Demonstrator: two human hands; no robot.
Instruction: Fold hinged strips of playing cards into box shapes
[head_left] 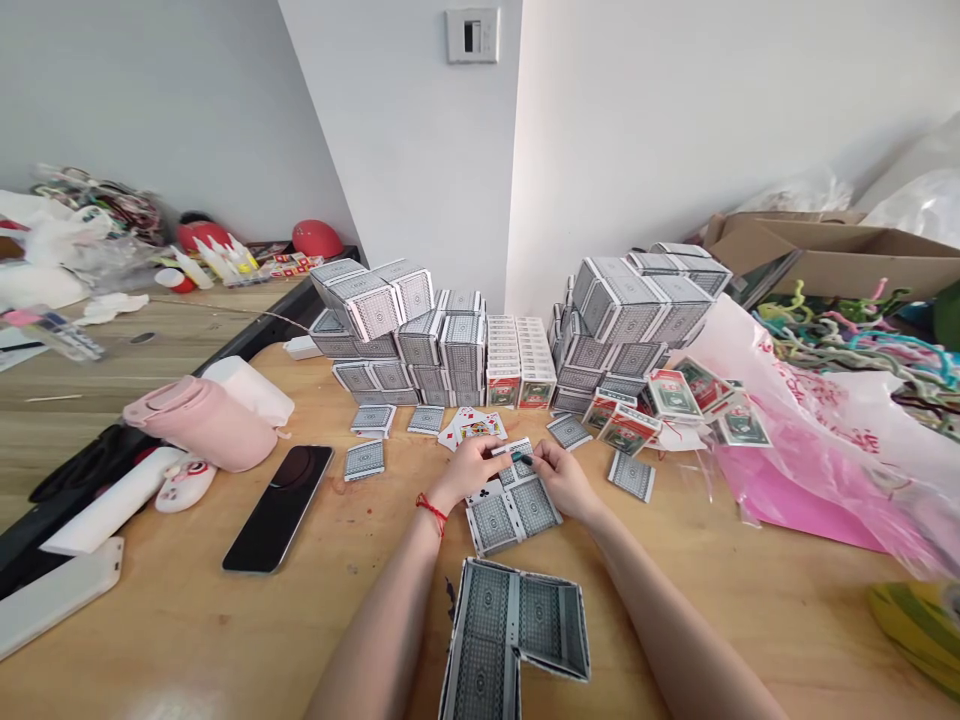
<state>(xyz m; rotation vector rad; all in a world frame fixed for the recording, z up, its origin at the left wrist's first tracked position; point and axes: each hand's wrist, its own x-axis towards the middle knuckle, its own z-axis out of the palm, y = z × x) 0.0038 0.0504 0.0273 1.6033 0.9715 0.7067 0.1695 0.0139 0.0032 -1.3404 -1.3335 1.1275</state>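
Observation:
My left hand [475, 466] and my right hand [564, 477] meet over a small piece built of folded playing cards [514, 510], which lies on the wooden table. Both sets of fingers pinch a playing card [513, 450] at its far end, thumbs nearly touching. Patterned card backs show on most of the piece, with a few clubs beside my left hand. Nearer to me, between my forearms, is an L-shaped card structure [491, 605] with raised edges. Loose face-up cards [474, 424] are fanned just beyond my left hand.
Stacked card blocks rise at back left [441, 345] and back right [630, 310], with upright card decks [519, 360] between. Card boxes [630, 428] and pink plastic [795, 440] lie right. A phone [279, 510] and a pink bottle [214, 425] lie left. A cardboard box [825, 250] stands far right.

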